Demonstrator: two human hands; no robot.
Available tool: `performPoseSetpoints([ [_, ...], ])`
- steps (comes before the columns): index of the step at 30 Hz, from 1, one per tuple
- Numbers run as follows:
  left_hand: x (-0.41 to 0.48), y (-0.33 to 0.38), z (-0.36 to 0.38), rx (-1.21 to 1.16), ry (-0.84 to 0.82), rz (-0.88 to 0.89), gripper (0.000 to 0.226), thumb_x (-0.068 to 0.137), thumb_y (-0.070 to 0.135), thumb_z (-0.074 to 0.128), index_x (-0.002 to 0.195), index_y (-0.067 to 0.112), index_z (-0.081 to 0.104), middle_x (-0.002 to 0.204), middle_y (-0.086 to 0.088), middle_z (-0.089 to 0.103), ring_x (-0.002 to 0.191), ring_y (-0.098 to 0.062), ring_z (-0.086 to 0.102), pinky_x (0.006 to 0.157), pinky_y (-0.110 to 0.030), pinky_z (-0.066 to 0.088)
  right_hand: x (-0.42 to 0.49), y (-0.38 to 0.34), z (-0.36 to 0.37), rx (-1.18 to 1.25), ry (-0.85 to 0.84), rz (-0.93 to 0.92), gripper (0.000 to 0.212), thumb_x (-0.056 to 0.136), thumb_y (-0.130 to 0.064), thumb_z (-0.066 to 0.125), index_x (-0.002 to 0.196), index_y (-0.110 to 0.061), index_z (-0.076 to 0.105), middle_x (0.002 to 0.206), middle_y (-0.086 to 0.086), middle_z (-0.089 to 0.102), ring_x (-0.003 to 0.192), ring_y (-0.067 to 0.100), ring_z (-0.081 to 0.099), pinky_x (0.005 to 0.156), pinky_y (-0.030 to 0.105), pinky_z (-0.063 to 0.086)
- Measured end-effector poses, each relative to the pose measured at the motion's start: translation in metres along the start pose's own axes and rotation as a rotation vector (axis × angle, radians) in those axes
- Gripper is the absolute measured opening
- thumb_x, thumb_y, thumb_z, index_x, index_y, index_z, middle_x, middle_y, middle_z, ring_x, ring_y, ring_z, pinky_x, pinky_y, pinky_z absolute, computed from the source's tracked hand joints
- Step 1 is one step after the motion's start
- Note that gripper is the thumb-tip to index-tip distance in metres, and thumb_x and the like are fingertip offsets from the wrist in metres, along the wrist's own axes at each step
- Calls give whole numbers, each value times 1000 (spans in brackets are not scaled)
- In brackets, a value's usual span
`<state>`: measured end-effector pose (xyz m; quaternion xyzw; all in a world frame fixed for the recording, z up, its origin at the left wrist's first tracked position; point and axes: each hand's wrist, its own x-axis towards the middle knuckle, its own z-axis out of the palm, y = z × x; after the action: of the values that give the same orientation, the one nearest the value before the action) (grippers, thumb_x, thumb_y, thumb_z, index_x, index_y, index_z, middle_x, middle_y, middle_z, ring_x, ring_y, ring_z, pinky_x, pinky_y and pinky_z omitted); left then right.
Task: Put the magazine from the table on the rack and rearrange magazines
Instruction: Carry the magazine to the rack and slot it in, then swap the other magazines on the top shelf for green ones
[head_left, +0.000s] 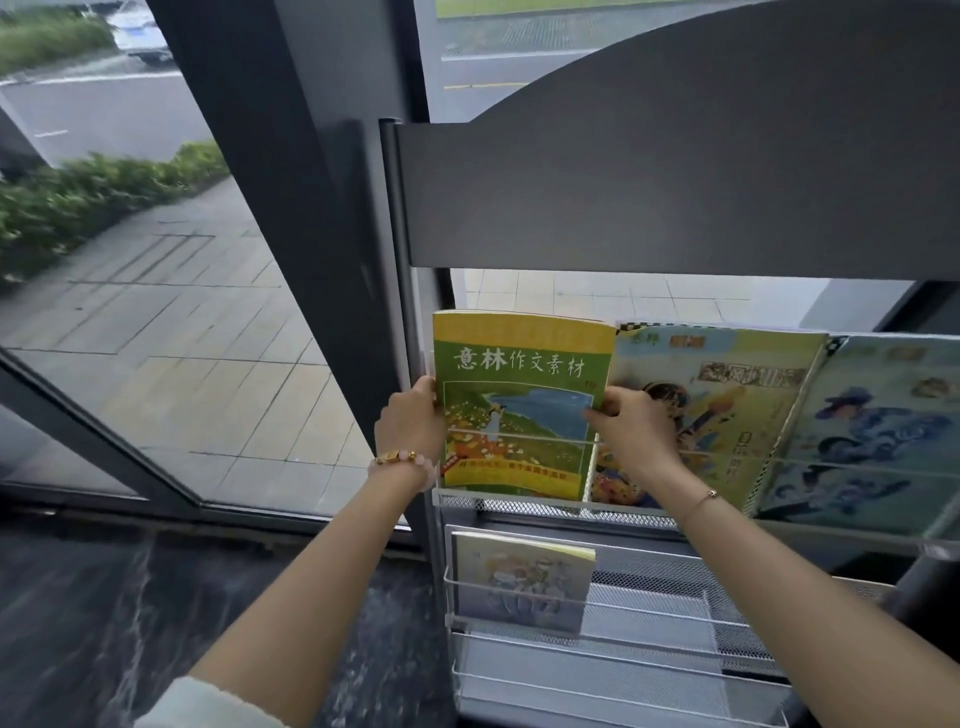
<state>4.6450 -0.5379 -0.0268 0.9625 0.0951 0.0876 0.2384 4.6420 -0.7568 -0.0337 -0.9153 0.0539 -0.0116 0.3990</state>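
My left hand (413, 421) grips the left edge of the green magazine (519, 405), thumb on the cover; my right hand (631, 431) pinches its right edge, fingers wrapped behind. The mag stands upright at centre frame, in the top pocket of the wire rack (571, 506), far left end, bottom edge behind the front rail. Bracelets: 1 beaded on the left wrist (402, 460), 1 thin chain on the right (701, 499).

Mags counted: 4. Top pocket holds 3 – the green one, a yellow cartoon magazine (727, 415) overlapping just beside it at right, & a blue cartoon magazine (883, 431) at right edge of frame. Next pocket down: 1 pale magazine (524, 584) at its left end, w/ open mesh to its right. Lower pockets at bottom of frame look bare. Rack's left post sits tight against the dark window frame (311, 208), upper left; no room that side.
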Motion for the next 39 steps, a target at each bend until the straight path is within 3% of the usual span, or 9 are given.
performPoseSetpoints([
  [8,-6,6,-12,-237,-96,-20,22,89,25,48,102,8,54,82,-1,59,56,-5,48,49,-16,34,-11,-2,-6,163,-19,50,26,89,-20,57,112,-12,63,107,5,69,86,21,64,76,37,56],
  [11,-8,10,-22,-291,-72,-34,21,88,23,49,103,9,54,82,0,59,59,-6,49,51,-17,35,-14,-4,-14,196,27,50,32,89,-17,56,121,-12,59,115,5,67,92,15,61,76,27,52],
  [14,-9,9,-31,-298,-15,15,21,89,20,48,104,6,55,84,0,59,66,-12,55,59,-21,41,-18,-6,-29,195,90,-4,27,88,-15,58,113,-9,63,109,6,69,94,15,62,81,26,52],
  [17,-14,12,-39,-359,11,82,22,91,18,44,101,4,58,83,-4,63,64,-13,58,55,-21,44,-28,-3,-49,261,130,3,17,89,-16,55,101,-13,66,97,4,70,89,21,65,81,35,56],
  [22,-34,34,-42,-859,-135,36,21,91,17,43,84,6,60,76,-7,62,71,-20,61,70,-30,53,-58,10,-87,654,245,136,22,93,-18,46,81,-14,64,80,6,68,76,21,65,68,27,53],
  [27,-57,61,-28,-1003,-228,43,23,92,17,40,81,9,58,75,-6,61,70,-19,60,66,-26,52,-89,37,-108,800,365,231,21,94,-17,46,81,-12,62,79,8,64,73,21,62,72,32,52],
  [33,-73,84,-4,-996,-326,118,21,91,16,41,78,12,57,73,-6,61,69,-20,60,63,-25,53,-114,70,-125,806,438,254,22,94,-16,45,89,-9,66,79,7,65,73,21,62,73,31,52],
  [37,-67,110,5,-791,-251,275,18,90,24,44,82,20,60,81,0,63,78,-17,60,74,-31,51,-103,83,-141,669,408,215,20,92,-12,49,100,-8,67,80,3,66,75,15,61,65,21,51],
  [39,-59,132,8,-680,-185,333,23,89,30,42,94,18,61,94,-1,64,86,-17,60,78,-30,50,-85,84,-153,549,385,168,20,90,-11,53,105,-13,66,88,1,67,80,14,61,68,25,54],
])
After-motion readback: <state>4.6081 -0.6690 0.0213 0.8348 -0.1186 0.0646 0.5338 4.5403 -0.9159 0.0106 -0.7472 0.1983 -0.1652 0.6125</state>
